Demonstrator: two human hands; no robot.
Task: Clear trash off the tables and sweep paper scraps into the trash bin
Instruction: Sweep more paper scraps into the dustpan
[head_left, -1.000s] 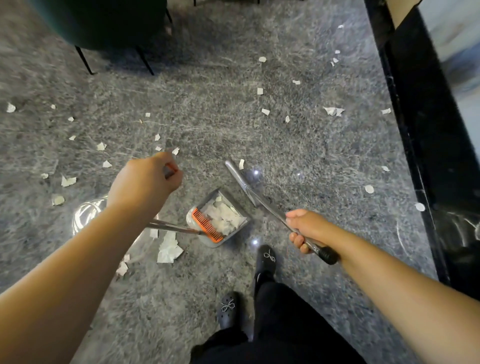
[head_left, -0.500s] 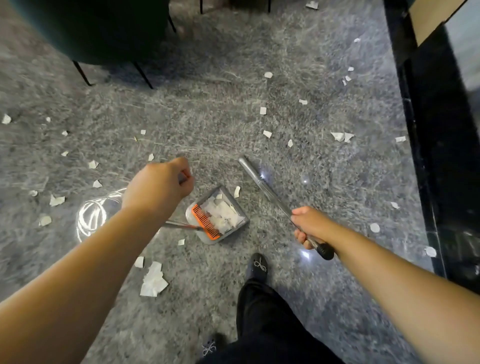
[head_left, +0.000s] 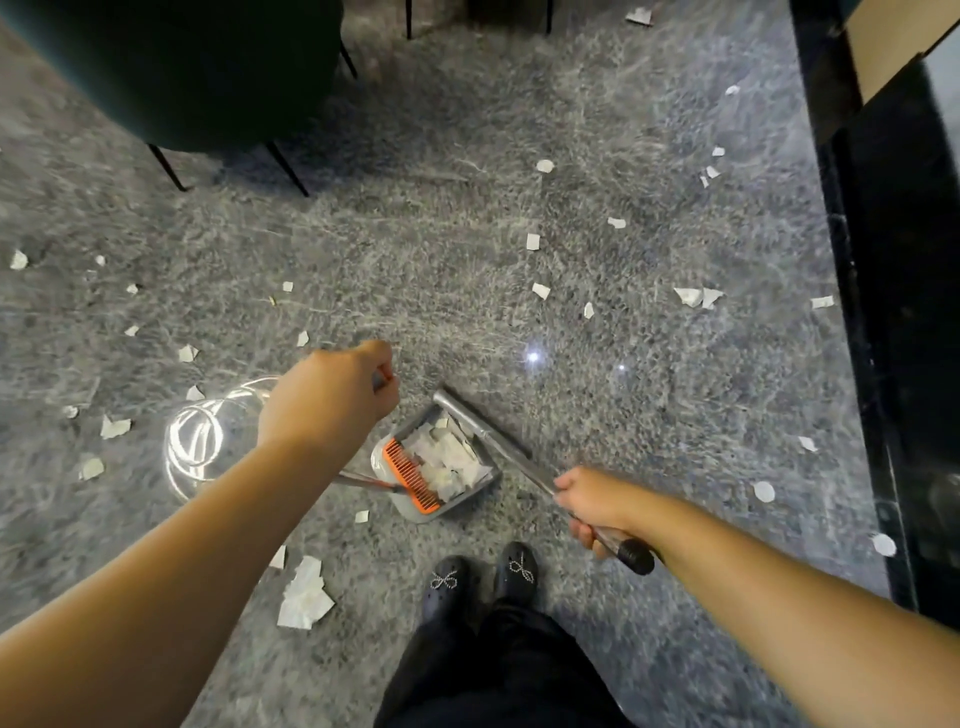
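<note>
The dustpan (head_left: 441, 470) sat on the grey floor (head_left: 467, 270) just ahead of the person's shoes (head_left: 480, 577), already holding a heap of white scraps behind its orange comb (head_left: 410, 475). The left hand (head_left: 332, 397) was fisted round the top of the pan's thin handle, which ran down and right to the pan. The right hand (head_left: 592, 506) gripped the broom pole (head_left: 498, 447) near its black end cap; the pole's long axis slanted up and left across the pan's far edge. The broom's head could not be made out.

Loose scraps lay on both sides. The biggest clump (head_left: 304, 595) lay near the left arm, below and left of the pan, on the handle side, well away from the pole. I judged the pan would need turning to catch it. Smaller scraps (head_left: 540, 290) dotted the floor further out, toward a dark chair (head_left: 182, 67).
</note>
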